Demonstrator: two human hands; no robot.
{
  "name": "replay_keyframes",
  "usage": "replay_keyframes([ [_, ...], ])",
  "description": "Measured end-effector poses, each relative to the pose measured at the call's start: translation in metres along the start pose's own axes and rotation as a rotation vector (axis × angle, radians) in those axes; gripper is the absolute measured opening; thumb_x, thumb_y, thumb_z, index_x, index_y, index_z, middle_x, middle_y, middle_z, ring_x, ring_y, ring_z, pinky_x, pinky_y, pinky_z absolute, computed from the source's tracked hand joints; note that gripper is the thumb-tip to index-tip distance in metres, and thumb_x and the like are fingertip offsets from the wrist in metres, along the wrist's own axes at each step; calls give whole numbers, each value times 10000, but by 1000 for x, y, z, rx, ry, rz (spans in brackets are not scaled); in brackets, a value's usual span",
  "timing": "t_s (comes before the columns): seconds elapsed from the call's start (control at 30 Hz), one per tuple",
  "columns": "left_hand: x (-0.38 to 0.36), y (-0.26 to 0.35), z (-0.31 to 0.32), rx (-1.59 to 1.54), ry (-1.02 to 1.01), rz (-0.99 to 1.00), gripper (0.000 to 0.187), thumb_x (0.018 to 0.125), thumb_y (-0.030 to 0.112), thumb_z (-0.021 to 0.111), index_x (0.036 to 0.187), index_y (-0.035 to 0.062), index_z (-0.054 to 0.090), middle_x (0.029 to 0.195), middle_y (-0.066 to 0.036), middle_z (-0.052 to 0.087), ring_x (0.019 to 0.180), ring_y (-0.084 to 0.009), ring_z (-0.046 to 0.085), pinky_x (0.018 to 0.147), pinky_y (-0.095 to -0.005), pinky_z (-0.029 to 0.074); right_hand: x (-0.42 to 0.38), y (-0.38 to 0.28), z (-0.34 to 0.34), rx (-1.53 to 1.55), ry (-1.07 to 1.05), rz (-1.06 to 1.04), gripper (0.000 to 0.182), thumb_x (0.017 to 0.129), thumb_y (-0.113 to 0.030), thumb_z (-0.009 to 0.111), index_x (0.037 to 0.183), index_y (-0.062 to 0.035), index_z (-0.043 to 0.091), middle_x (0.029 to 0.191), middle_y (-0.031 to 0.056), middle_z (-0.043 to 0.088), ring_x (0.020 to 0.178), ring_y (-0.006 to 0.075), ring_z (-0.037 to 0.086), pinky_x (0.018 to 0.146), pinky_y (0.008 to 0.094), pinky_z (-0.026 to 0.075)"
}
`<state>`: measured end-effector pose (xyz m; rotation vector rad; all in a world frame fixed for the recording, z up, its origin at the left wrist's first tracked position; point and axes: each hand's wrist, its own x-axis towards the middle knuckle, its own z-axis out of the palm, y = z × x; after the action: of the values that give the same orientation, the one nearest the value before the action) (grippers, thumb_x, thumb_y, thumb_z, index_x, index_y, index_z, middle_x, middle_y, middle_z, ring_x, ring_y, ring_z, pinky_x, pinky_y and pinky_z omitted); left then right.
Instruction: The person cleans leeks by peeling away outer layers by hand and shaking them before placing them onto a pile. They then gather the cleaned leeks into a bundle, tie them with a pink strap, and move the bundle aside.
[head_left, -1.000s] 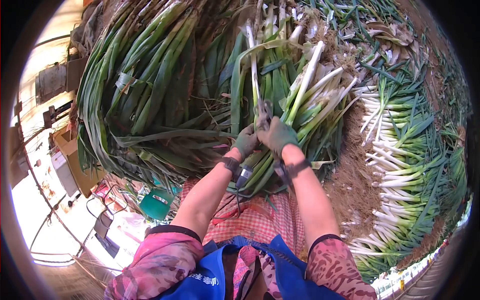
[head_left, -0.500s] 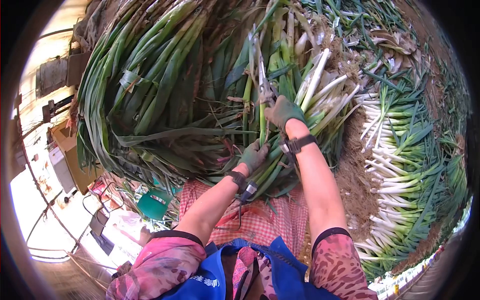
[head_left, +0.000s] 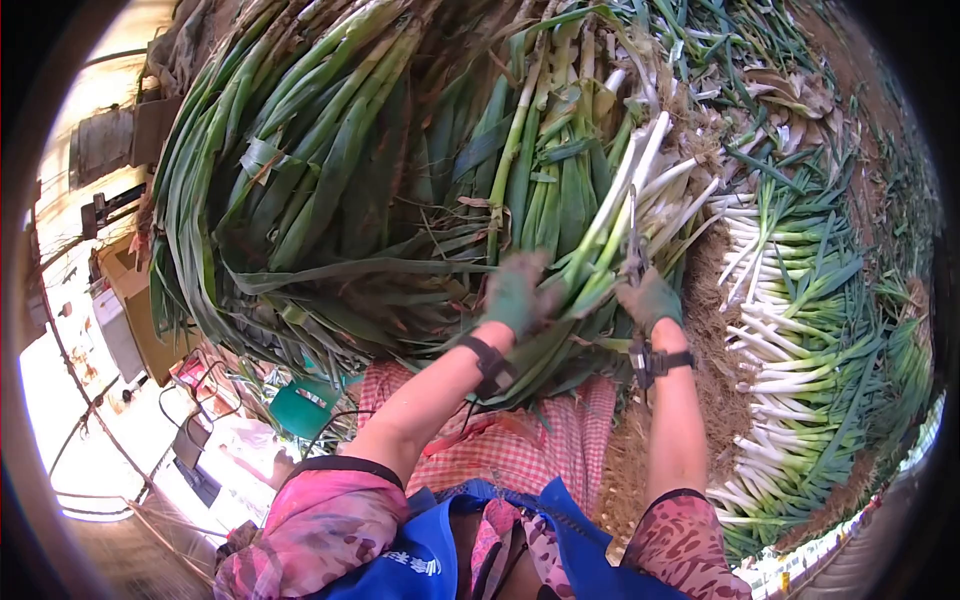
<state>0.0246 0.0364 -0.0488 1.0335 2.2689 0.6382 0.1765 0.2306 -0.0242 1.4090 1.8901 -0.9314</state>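
Observation:
My left hand (head_left: 515, 297), in a green glove, is over the leaves of the green onions, smeared by motion, its fingers and thumb apart with nothing gripped. My right hand (head_left: 652, 302), also gloved, is closed around the handles of long-bladed scissors (head_left: 633, 245), the blades pointing away from me. Between the hands, trimmed green onions (head_left: 610, 215) with white stalks lie slanted over the pile. Farther left is a large heap of untrimmed green onions (head_left: 290, 190) with long, dark leaves.
A row of cleaned green onions (head_left: 790, 340) lies on the right beside brown roots and soil (head_left: 700, 360). Red checked cloth (head_left: 490, 440) covers my lap. At the left are a green plastic object (head_left: 303, 408), a cardboard box (head_left: 145, 300) and another person's hand (head_left: 283, 468).
My right hand has moved right with the scissors, away from the upright stalk. My left hand has let go of the green onion leaves and lifted slightly up and right.

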Motion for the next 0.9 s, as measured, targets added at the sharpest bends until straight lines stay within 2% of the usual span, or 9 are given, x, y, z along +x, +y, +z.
replay_keyframes([
  [0.1,57,-35,-3,19,258,-443,641,854,318,645,1360,-15,435,1270,-229,542,1242,-380,470,1022,-449,405,-34,-12,15,8,-125,11,565,754,-454,640,1073,8,578,1080,262,655,1032,430,624,909,450,476],
  [0.23,96,-12,-18,56,-51,-678,439,845,267,625,1201,42,502,1245,-243,563,1088,-393,601,919,-474,488,-57,-37,53,156,-142,-71,558,782,-477,611,1039,16,566,1017,277,659,1006,420,634,870,459,489],
  [0.3,88,-8,-8,146,-156,-559,342,849,253,589,1118,61,501,1007,-227,667,953,-401,656,833,-500,517,-70,-51,57,235,-157,-97,560,788,-480,608,1037,20,567,1007,278,659,1005,415,635,861,454,493],
  [0.5,19,-10,-11,-90,-147,-617,464,846,419,630,1169,95,554,980,-219,680,929,-409,651,814,-492,500,-104,-63,76,243,-280,-206,523,775,-424,659,1078,-2,595,1031,255,663,1008,396,634,859,425,500],
  [0.6,8,-45,9,-485,14,-570,424,853,340,659,1165,62,591,985,-184,695,910,-331,677,795,-413,505,-94,-75,63,262,-278,-164,549,772,-430,655,1103,4,598,1052,260,659,1028,399,629,882,415,498],
  [0.7,6,-34,7,-591,19,-550,417,820,265,731,1140,44,582,984,-127,693,897,-200,657,806,-341,505,-65,-107,42,189,-231,-137,575,771,-452,640,1124,0,607,1082,269,656,1044,412,628,915,424,491],
  [0.83,-18,-47,29,-414,-44,-539,380,853,299,676,1116,42,580,999,-131,692,892,-208,658,798,-350,504,-6,-142,30,117,-216,-102,592,763,-448,648,1157,-6,619,1184,268,628,1127,398,606,988,423,462],
  [0.87,-18,-5,-8,-435,-120,-590,357,861,312,627,1077,32,578,925,-199,673,871,-325,663,777,-403,494,10,-148,27,134,-180,-101,585,759,-428,654,1165,-8,627,1187,266,628,1133,396,604,988,416,464],
  [0.9,-27,-9,-2,-445,-102,-584,356,871,308,627,1088,31,574,917,-169,670,843,-275,644,764,-384,494,20,-155,17,128,-170,-97,575,750,-418,664,1150,-5,639,1172,257,639,1125,395,609,981,409,469],
])
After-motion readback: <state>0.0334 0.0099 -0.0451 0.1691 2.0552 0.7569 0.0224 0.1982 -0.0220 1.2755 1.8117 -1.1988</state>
